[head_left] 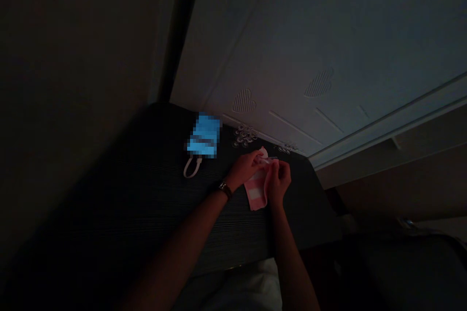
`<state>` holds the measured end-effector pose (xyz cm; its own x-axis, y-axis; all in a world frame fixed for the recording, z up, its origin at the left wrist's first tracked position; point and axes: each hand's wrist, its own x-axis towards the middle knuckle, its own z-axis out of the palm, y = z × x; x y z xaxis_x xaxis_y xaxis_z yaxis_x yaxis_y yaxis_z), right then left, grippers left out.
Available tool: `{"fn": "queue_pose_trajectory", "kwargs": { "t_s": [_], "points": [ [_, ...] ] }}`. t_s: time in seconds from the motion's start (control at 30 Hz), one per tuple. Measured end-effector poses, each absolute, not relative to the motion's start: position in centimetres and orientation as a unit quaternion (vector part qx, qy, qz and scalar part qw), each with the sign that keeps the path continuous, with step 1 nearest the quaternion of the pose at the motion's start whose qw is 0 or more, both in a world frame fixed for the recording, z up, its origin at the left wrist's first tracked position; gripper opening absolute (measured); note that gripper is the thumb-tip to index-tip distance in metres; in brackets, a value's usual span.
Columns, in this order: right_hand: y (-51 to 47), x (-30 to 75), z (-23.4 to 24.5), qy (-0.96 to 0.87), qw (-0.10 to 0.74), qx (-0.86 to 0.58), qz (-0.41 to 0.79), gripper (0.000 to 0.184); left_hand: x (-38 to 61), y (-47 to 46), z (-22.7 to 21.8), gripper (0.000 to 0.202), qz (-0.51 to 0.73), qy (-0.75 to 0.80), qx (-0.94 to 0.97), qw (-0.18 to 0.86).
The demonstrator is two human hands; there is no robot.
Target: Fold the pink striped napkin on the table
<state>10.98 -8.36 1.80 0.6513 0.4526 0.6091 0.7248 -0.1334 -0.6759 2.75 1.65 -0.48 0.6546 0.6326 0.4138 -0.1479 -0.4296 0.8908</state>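
A pink-and-white cloth [257, 199] hangs between my two hands above the dark table. My left hand [241, 170], with a dark bracelet at its wrist, pinches the upper left part of the cloth. On the other side, my right hand [280, 180] has its fingers closed on the cloth's right edge. Between the fingertips, against the cloth, is a small clear shiny piece [268, 160]; its kind is too dim to make out. Just beyond the hands stand a cluster of small clear glass-like pieces [245, 136] and a smaller cluster [287, 148].
A lit, pixelated blue screen [204, 136] with a pale loop strap [192, 167] lies left of my hands on the dark table [153, 214]. A pale panel with raised hearts [365, 48] rises behind the table. The room is very dim.
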Motion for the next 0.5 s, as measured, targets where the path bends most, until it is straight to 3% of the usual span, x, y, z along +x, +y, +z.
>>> {"fn": "queue_pose_trajectory", "kwargs": {
  "t_s": [0.23,0.5],
  "points": [
    [-8.24,10.87,1.96,-0.378,0.547,-0.735,-0.134,0.032,2.74,1.67,-0.44,0.026,0.355,0.171,0.768,0.504],
    [-8.24,10.86,1.75,-0.383,0.549,-0.731,-0.129,0.03,2.7,1.63,-0.17,0.042,0.336,0.182,0.778,0.498]
  ]
}}
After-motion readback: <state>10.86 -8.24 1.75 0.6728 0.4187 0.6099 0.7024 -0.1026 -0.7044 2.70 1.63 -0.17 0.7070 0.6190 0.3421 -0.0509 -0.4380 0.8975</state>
